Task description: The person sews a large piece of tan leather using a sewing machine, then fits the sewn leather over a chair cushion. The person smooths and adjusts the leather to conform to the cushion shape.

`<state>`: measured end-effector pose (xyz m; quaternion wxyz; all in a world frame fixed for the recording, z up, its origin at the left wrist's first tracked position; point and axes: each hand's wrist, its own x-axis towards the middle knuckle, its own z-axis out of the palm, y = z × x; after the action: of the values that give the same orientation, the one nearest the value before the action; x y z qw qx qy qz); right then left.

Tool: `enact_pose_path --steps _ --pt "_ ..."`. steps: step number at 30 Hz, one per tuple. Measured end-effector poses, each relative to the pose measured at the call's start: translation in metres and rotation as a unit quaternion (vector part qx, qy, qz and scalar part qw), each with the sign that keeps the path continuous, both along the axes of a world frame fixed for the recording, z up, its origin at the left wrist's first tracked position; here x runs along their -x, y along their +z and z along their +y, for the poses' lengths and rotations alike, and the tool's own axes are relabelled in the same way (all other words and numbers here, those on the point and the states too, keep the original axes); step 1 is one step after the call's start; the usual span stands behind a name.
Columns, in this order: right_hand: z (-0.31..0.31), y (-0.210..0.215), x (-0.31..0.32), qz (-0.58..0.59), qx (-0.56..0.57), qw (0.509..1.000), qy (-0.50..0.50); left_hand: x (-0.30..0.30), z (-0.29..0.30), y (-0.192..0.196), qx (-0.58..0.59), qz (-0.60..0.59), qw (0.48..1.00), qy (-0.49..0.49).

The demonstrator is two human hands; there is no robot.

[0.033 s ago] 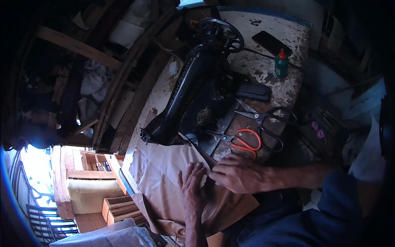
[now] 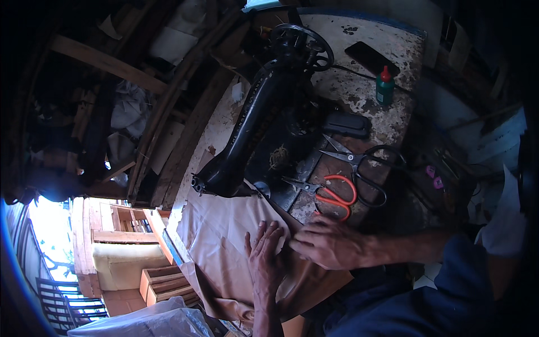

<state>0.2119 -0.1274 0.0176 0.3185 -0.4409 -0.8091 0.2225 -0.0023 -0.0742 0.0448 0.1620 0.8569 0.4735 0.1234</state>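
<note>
left hand [image 2: 266, 255] lies flat, palm down, fingers spread a bit, pressing on the tan cloth [image 2: 224, 241]; nothing gripped. right hand [image 2: 328, 242] comes in from the right side, also flat on the cloth, fingers together & pointing toward the left hand's fingertips, touching or nearly so; nothing gripped either. cloth lies over the near end of the table [image 2: 359, 84], w/ its far edge under the needle end of the black sewing machine [image 2: 252, 135]; near edge hangs off toward the person. just beyond the right hand: orange-handled scissors [image 2: 331, 196], blades pointing at the machine base. next to them, a bigger pair of black scissors [image 2: 359, 168], closed. further out on the worn tabletop: small black case [image 2: 348, 124], green bottle w/ red cap [image 2: 385, 85] standing upright, dark flat phone-like slab [image 2: 370, 58]. machine handwheel [image 2: 300, 45] at the far end.
</note>
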Motion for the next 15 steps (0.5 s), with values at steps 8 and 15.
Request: enact_pose_path --steps 8,15 --pt "-0.051 -0.023 0.008 -0.033 -0.04 0.997 -0.056 -0.016 -0.008 -0.012 0.007 0.043 0.999 0.009" --pt "-0.052 -0.022 0.008 -0.041 -0.046 0.997 -0.055 -0.019 -0.019 -0.014 -0.017 0.026 0.999 0.008"
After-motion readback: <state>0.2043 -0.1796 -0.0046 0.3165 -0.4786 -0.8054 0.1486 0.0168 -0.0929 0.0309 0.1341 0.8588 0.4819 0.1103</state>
